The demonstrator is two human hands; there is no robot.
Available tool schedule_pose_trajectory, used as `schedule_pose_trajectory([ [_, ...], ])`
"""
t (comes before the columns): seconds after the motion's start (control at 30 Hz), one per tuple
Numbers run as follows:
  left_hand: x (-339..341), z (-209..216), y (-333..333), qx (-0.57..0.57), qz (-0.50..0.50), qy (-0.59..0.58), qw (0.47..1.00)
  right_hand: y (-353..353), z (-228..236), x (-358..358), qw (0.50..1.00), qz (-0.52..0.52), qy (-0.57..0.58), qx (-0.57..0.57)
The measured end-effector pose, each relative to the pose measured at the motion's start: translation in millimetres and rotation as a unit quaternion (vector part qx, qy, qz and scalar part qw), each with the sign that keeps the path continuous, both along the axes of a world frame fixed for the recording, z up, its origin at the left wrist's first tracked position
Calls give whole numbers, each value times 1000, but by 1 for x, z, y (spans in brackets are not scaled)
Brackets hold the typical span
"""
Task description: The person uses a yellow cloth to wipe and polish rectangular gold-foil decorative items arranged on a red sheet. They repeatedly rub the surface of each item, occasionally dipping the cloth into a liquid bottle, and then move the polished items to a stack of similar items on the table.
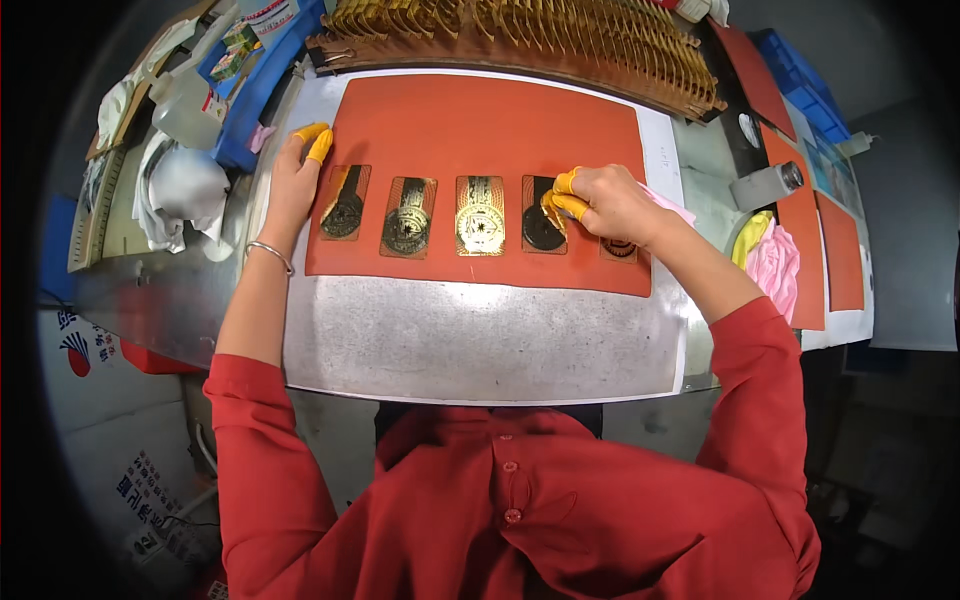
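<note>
Several small rectangular engraved metal plates lie in a row on an orange-red mat. The middle plate shines gold, while the far-left plate and its neighbour look darker. My right hand, yellow covers on its fingertips, is pinched over the upper right part of the fourth plate; what it pinches is hidden. Under that wrist a fifth plate is partly covered. My left hand, also with yellow fingertip covers, rests at the mat's left edge with fingers stretched out, holding nothing visible.
Behind the mat stands a long rack of many gold-coloured pieces. To the left are a blue tray, a clear jug and white cloths. A bottle and pink cloth lie right.
</note>
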State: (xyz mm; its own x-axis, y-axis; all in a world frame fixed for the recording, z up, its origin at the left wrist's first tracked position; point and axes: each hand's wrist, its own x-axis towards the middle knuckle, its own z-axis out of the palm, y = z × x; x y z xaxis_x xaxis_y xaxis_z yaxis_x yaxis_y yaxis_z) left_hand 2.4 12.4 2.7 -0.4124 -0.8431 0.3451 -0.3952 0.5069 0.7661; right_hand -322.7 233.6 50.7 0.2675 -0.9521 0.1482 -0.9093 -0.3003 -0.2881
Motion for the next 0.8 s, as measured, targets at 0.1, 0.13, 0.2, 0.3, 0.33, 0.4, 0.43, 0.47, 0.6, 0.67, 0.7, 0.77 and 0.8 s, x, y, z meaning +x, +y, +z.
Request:
schedule_pose_trajectory([
  [0.1, 9, 3, -4, 6, 4, 16, 1000, 16, -9, 15, 996, 90, -17, -2],
  [0.13, 8, 3, 0, 1, 9, 9, 1000, 27, -7, 28, 991, 134, 6, 21],
  [0.2, 7, 6, 1, 32, 10, 33, 999, 16, -9, 35, 993, 114, 10, 16],
  [0.3, 0, 2, -6, 29, -48, 55, 997, -28, 0, 21, 999, -11, -15, -28],
  [0.33, -1, 8, 0, 77, -38, 79, 993, -35, 2, 23, 1000, -16, -7, -11],
  [0.4, 0, 5, 3, 76, -27, 68, 994, -29, 1, 30, 1000, 21, -7, 5],
  [0.43, 4, 2, 1, 75, -16, 64, 995, -16, -1, 40, 997, 69, -14, 4],
  [0.47, 13, -2, -2, 38, -12, 46, 998, -3, -1, 50, 994, 102, -18, 25],
  [0.6, 5, -6, -8, 29, -24, 46, 998, -18, 10, 31, 996, -9, 56, 65],
  [0.67, 3, 2, -3, 58, -30, 67, 996, -27, 14, 25, 997, 1, 29, 66],
  [0.7, 3, 0, 0, 46, -24, 51, 997, -19, 13, 27, 997, 26, 41, 58],
  [0.77, 11, -3, -5, 35, -18, 43, 998, 6, 3, 43, 993, 106, 0, 58],
  [0.8, 13, -5, -6, 32, -13, 41, 999, 17, 0, 49, 986, 139, -10, 94],
])
